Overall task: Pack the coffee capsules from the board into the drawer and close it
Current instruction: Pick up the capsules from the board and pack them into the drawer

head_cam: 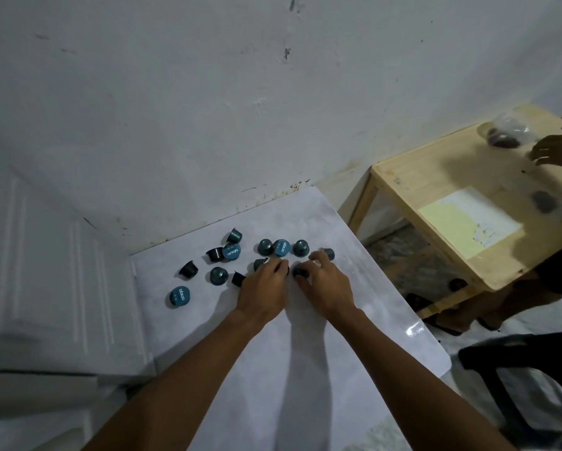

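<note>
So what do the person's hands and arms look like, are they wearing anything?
Both arms are bare right up to the picture's bottom edge: no sleeves, gloves, watch or bracelets. The left hand and right hand show no rings that I can see.

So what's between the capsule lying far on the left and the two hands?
In the head view, between that capsule and the hands lie two more capsules and bare white board.
</note>
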